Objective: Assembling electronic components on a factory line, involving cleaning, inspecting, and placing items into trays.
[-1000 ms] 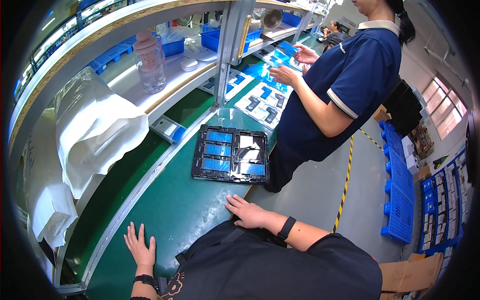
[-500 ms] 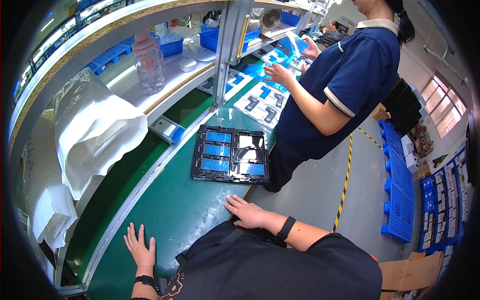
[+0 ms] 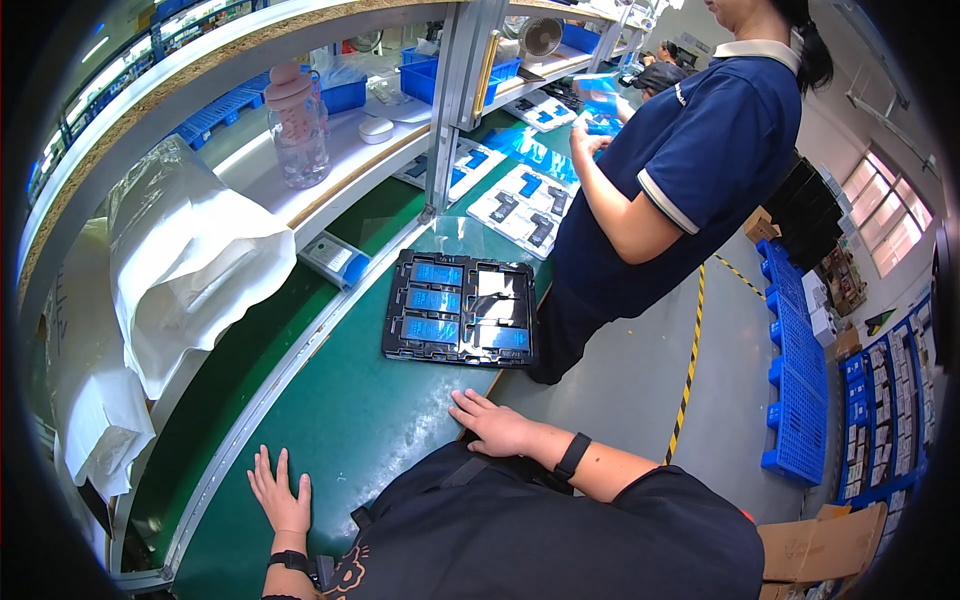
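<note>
I see a black tray (image 3: 470, 312) ahead, a co-worker (image 3: 670, 150) beyond; left hand (image 3: 281, 500) spread, right hand (image 3: 495, 426) loosely fanned; green bench (image 3: 350, 400) under the tray; grey floor (image 3: 620, 400) rightward.

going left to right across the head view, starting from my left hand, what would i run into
Left hand → black tray → long striped tape → blue pallet → blue rack
</note>
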A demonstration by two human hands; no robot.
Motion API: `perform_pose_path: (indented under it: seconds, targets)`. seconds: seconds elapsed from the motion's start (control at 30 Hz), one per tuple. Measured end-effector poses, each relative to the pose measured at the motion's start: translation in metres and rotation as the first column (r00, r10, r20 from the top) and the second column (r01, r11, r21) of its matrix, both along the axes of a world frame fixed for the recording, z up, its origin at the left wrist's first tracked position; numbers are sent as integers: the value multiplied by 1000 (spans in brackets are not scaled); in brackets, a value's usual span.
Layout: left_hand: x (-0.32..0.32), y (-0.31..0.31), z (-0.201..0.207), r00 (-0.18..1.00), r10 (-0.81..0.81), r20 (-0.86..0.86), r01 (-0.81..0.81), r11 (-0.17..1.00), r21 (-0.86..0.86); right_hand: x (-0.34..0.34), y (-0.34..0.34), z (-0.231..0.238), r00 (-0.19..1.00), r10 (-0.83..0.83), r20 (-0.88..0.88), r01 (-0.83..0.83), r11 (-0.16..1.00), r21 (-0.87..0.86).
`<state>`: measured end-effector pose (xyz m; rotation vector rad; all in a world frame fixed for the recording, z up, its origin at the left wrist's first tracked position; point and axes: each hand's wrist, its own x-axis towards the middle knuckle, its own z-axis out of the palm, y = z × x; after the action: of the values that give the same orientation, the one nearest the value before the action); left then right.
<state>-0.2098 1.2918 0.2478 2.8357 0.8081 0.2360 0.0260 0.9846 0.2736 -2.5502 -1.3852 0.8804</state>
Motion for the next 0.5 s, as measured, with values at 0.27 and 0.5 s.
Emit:
perform_pose_path:
  seconds: [0.27, 0.5]
  targets:
    - [1, -2, 3, 1000, -2, 5, 2, 1000, -8, 1, -1, 0, 1000, 8, 12, -8, 1000, -3]
    - [0, -2, 4, 1000, -1, 2, 1, 1000, -15, 1, 1, 2, 1000, 14, 10, -14, 1000, -23]
